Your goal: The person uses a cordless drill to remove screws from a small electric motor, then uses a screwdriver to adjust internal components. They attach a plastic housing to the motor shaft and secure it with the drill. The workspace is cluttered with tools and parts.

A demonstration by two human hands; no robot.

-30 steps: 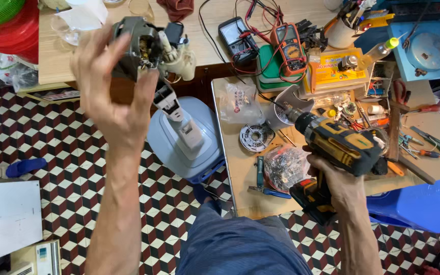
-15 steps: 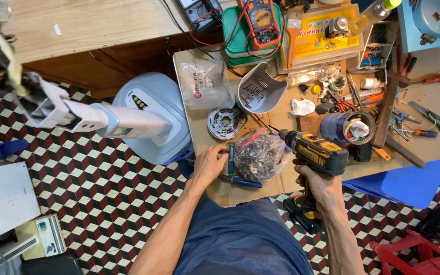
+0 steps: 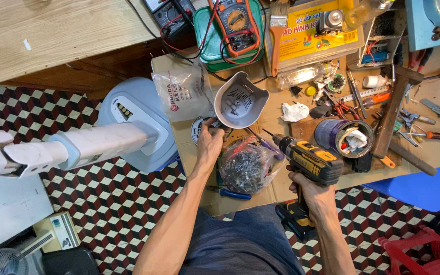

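My right hand grips a yellow and black cordless drill by its handle, the bit pointing up and left over the low cardboard-covered table. My left hand reaches onto the table and closes on the lower edge of a grey cup-shaped plastic fan housing. Just right of that hand lies a clear bag of screws. A blue-handled tool lies near the table's front edge.
A white and blue fan stand and base stands on the chequered floor at left. Multimeters, a brush, pliers, screwdrivers, a hammer and a purple tin crowd the table. Red stool at lower right; wooden bench at upper left.
One second ago my left hand held a motor part up high. It has since dropped to the table and moved up to the grey housing. The drill stays in my right hand.
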